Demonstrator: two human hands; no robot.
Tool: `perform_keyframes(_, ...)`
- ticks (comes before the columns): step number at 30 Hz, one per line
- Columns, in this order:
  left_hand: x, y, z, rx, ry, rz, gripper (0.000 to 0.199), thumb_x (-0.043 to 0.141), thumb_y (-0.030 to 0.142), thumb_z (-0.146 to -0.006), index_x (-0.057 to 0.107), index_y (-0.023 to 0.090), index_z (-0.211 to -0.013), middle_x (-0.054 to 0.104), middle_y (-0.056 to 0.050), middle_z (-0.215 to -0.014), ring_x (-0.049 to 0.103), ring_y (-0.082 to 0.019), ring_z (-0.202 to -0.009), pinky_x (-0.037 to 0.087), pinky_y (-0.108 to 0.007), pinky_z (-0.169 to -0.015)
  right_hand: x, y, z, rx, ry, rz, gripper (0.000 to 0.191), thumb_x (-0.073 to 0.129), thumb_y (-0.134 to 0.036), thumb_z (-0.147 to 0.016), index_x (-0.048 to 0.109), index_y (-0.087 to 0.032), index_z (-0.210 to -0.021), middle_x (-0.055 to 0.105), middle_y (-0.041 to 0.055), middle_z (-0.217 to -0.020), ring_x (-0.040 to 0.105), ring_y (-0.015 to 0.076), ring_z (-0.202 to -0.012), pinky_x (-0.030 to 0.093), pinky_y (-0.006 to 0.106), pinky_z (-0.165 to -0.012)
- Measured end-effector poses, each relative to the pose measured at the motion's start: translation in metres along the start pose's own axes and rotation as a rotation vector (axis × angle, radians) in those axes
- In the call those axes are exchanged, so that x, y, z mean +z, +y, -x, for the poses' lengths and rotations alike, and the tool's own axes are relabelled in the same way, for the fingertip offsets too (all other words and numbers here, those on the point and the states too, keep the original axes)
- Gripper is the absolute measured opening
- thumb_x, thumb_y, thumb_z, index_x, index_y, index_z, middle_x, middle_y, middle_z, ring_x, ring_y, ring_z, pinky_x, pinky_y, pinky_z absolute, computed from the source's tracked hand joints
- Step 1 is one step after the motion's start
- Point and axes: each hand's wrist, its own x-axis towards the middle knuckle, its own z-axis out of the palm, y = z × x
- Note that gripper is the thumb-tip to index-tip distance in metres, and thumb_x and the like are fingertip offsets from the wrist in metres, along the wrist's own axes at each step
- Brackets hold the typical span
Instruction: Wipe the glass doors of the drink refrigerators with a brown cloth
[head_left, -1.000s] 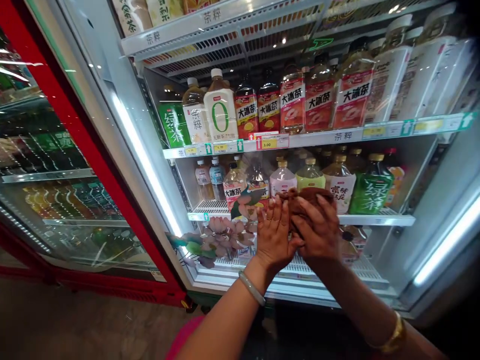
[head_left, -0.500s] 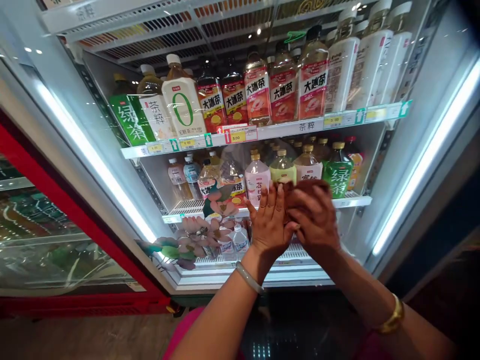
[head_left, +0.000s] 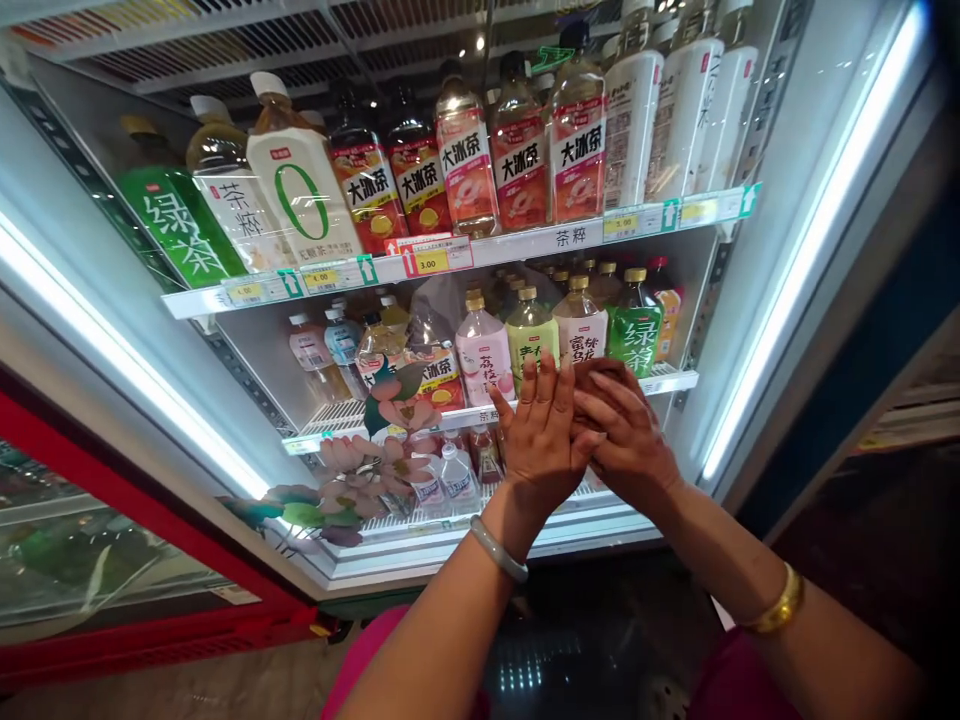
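My left hand lies flat with its fingers spread, apparently against the glass door of a lit drinks fridge. Close on its right, my right hand has bent fingers pressed on a brown cloth, of which only the upper edge shows above the fingers. Behind the hands, past the glass, stand a pink-labelled bottle, a yellow-green bottle and a green tea bottle. A pale bangle circles my left wrist, and a gold one sits on my right forearm.
Several large tea bottles line the upper shelf, with price tags along its edge. Flower decals cover the glass at lower left. A red-framed cooler stands on the left. Bright light strips run up the fridge's sides.
The view has shifted, so the shelves appear further left and the left light strip nearer the edge. My right hand, blurred before, is now sharper; both hands stay close together.
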Motion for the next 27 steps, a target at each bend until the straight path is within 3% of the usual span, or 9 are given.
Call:
perform_keyframes(2,0.001,0.001,-0.001,0.020,0.002,-0.013,0.074,0.013,0.057,-0.109,0.007,0.017,-0.170,0.034,-0.014,-0.172,0.010,-0.022,-0.166,-0.013,-0.051,-0.132,-0.007,0.013,0.004,0.052,-0.004,0.020,0.027,0.071,-0.021,-0.090,0.070,-0.030,-0.116,0.062,0.0038,-0.144,0.043,0.0310,-0.148,0.033,0.065,-0.128)
perform_keyframes(5,0.004,0.005,-0.003,0.034,0.019,-0.048,0.074,0.008,0.056,-0.108,0.009,0.015,-0.169,0.036,-0.015,-0.171,0.012,-0.023,-0.166,-0.010,-0.053,-0.133,-0.012,0.028,0.007,0.324,0.153,0.086,0.030,0.073,-0.023,-0.088,0.070,-0.029,-0.117,0.052,0.0083,-0.154,0.041,0.0401,-0.149,0.034,0.071,-0.123)
perform_keyframes(7,0.008,0.008,-0.003,0.032,0.022,-0.064,0.073,0.005,0.055,-0.108,0.011,0.014,-0.169,0.037,-0.016,-0.170,0.015,-0.025,-0.165,-0.008,-0.055,-0.133,-0.009,0.024,0.007,0.395,0.216,0.115,0.033,0.071,-0.024,-0.087,0.070,-0.026,-0.120,0.048,0.0118,-0.157,0.039,0.0436,-0.150,0.036,0.072,-0.121)
perform_keyframes(11,0.014,0.011,0.000,0.041,0.014,-0.066,0.072,0.010,0.052,-0.109,0.012,0.012,-0.169,0.039,-0.018,-0.168,0.024,-0.026,-0.164,-0.008,-0.056,-0.132,-0.003,0.009,0.007,0.147,0.074,0.040,0.027,0.068,-0.021,-0.090,0.069,-0.025,-0.117,0.057,0.0100,-0.148,0.040,0.0361,-0.151,0.041,0.062,-0.123)
perform_keyframes(14,0.015,0.010,0.002,0.055,0.017,-0.054,0.071,0.013,0.051,-0.110,0.013,0.012,-0.169,0.039,-0.018,-0.168,0.025,-0.027,-0.163,-0.009,-0.056,-0.132,-0.011,0.025,0.011,0.088,0.012,0.045,0.025,0.074,-0.022,-0.088,0.069,-0.028,-0.112,0.061,0.0059,-0.144,0.044,0.0338,-0.147,0.036,0.063,-0.126)
perform_keyframes(17,0.014,0.010,0.003,0.055,-0.004,-0.053,0.070,0.015,0.050,-0.110,0.013,0.014,-0.169,0.036,-0.017,-0.170,0.022,-0.026,-0.164,-0.009,-0.056,-0.132,-0.020,0.046,0.015,0.352,0.179,0.156,0.031,0.076,-0.023,-0.085,0.069,-0.026,-0.115,0.055,0.0121,-0.148,0.046,0.0397,-0.144,0.038,0.068,-0.122)
perform_keyframes(19,0.014,0.011,0.002,0.054,-0.019,-0.058,0.069,0.017,0.050,-0.110,0.012,0.015,-0.169,0.035,-0.017,-0.170,0.022,-0.026,-0.164,-0.010,-0.056,-0.132,-0.019,0.044,0.016,0.468,0.261,0.202,0.033,0.073,-0.022,-0.086,0.068,-0.022,-0.119,0.050,0.0169,-0.151,0.044,0.0426,-0.145,0.040,0.068,-0.119)
perform_keyframes(24,0.019,0.020,0.002,0.053,-0.003,-0.040,0.071,0.016,0.051,-0.110,0.009,0.013,-0.169,0.036,-0.016,-0.170,0.018,-0.024,-0.165,-0.013,-0.056,-0.132,-0.012,0.011,0.010,0.147,0.032,0.039,0.026,0.067,-0.022,-0.092,0.069,-0.024,-0.117,0.058,0.0106,-0.144,0.043,0.0346,-0.148,0.040,0.059,-0.125)
perform_keyframes(27,0.024,0.026,0.001,0.054,-0.013,-0.059,0.070,0.019,0.050,-0.110,0.012,0.014,-0.169,0.036,-0.016,-0.170,0.019,-0.024,-0.165,-0.017,-0.055,-0.131,-0.022,0.033,0.019,0.130,0.008,0.056,0.028,0.073,-0.022,-0.088,0.070,-0.026,-0.115,0.060,0.0090,-0.144,0.046,0.0346,-0.146,0.037,0.061,-0.126)
